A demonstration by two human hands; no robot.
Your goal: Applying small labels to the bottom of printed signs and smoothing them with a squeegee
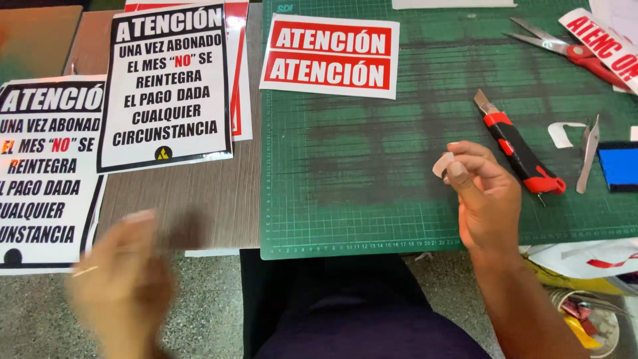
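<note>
A small pale scrap, likely tape or backing paper, was pinched between the thumb and fingertips of the right hand, held just above the green cutting mat. The step in hand was judged to be handling that scrap; a careful placing or discarding would be called for. The left hand was caught blurred, low over the desk edge, its grip impossible to tell. A red utility knife was left just beside the right hand, scissors farther off, printed signs to the left.
</note>
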